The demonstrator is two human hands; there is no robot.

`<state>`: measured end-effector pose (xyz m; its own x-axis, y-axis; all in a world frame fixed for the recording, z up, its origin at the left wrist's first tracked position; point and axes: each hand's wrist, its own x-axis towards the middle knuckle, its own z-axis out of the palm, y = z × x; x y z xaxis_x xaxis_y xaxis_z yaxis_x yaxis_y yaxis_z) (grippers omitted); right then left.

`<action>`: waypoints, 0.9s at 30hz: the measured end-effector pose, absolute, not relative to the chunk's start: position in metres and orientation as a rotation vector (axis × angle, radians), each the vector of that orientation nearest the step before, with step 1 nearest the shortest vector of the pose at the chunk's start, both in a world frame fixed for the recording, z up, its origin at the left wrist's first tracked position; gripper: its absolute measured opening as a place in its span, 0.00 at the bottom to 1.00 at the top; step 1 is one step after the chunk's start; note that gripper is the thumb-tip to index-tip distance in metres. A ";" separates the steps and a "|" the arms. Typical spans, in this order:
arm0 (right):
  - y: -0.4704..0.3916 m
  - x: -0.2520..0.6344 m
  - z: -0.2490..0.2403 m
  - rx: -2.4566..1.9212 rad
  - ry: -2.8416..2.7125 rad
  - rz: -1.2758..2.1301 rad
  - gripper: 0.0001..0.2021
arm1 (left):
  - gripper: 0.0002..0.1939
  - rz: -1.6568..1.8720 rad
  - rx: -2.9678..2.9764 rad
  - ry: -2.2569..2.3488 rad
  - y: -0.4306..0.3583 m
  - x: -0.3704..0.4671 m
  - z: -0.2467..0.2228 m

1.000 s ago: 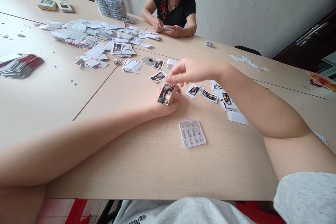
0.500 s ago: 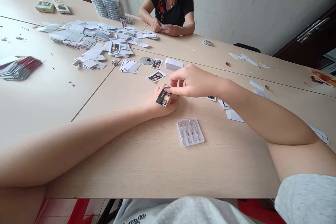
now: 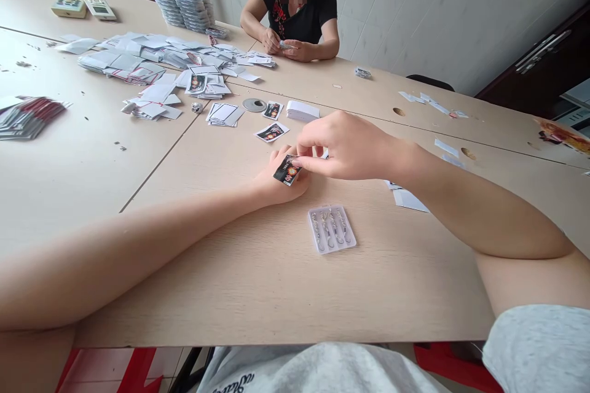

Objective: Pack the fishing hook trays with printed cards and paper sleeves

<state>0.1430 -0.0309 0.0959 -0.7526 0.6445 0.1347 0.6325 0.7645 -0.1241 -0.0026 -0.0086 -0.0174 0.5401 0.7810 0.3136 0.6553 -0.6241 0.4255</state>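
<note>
My right hand (image 3: 334,146) pinches a small black printed label (image 3: 286,170) by its upper right corner, between thumb and fingers. Directly beneath, my left hand (image 3: 288,191) rests near the table with its fingers bent. The label covers part of that hand, and whatever its fingers may hold is hidden. Closer to me, a clear plastic box (image 3: 332,230) lies on the table, apart from both hands. Fishing hooks with small chain-like links lie in its compartments. Beyond my hands are two similar black labels, a nearer one (image 3: 271,131) and a farther one (image 3: 273,110).
A white stack of slips (image 3: 303,110), a grey ring (image 3: 254,105) and white cards (image 3: 224,114) lie ahead. A heap of paper packets (image 3: 138,52) spreads left, before stacked boxes (image 3: 184,7). Another person (image 3: 295,12) sits opposite, handling a small item.
The view has shifted slightly, so the table's things appear a little farther left. My right hand still pinches the label, which is tilted slightly differently over my left hand.
</note>
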 end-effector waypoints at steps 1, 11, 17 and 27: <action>-0.031 0.143 0.096 -1.021 -2.789 0.098 0.12 | 0.06 0.708 2.523 1.199 -0.009 -0.003 -0.017; -0.034 0.144 0.098 -1.040 -2.786 0.074 0.12 | 0.08 0.651 2.516 1.239 -0.012 -0.001 -0.010; -0.036 0.145 0.099 -1.036 -2.780 0.068 0.13 | 0.06 0.663 2.498 1.250 -0.014 -0.001 -0.008; -0.041 0.147 0.101 -1.059 -2.779 0.075 0.12 | 0.08 0.665 2.524 1.254 -0.013 -0.001 -0.009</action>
<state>0.1471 -0.0406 0.1012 -0.7344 0.6648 0.1368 0.6564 0.7469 -0.1058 -0.0008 -0.0125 -0.0093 0.5266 0.7994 0.2891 0.6875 -0.6005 0.4083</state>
